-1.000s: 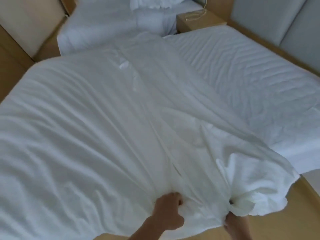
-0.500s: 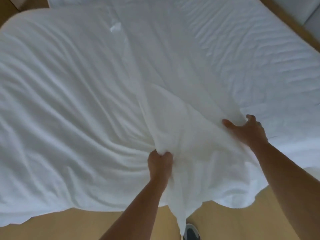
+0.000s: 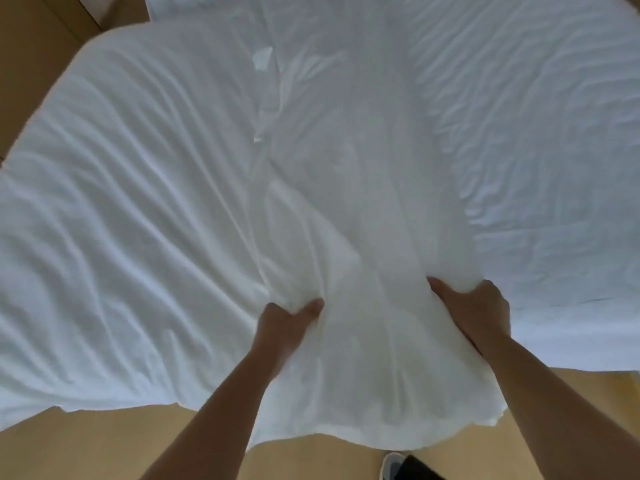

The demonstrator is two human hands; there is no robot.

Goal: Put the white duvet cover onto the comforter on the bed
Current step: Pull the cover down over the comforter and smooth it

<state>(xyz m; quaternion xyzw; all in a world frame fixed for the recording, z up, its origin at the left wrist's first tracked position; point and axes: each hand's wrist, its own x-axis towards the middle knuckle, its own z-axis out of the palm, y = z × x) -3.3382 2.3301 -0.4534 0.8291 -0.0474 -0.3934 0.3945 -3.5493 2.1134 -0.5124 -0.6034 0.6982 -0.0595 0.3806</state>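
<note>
Duvet cover (image 3: 145, 216): white, wrinkled, spread over bed (image 3: 540, 133); near edge overhanging floor (image 3: 86, 441)
Left hand (image 3: 287, 323): gripping bunched fabric
Right hand (image 3: 474, 310): gripping bunched fabric
Shoe (image 3: 391, 465): grey, on floor

Tan wooden floor (image 3: 86, 441) below, grey shoe (image 3: 391, 465) at bottom edge, brown wooden panel (image 3: 31, 57) upper left.

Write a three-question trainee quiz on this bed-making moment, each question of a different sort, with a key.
1. True or false: both hands grip white fabric.
2. Which hand sits nearer the bed's bare quilted side? A) left B) right
3. Fill in: beneath the hanging fabric edge, a grey ___ shows on the floor.

Key:
1. True: left hand and right hand each clutch the white duvet cover.
2. B.
3. Shoe, on the tan wooden floor.
</note>
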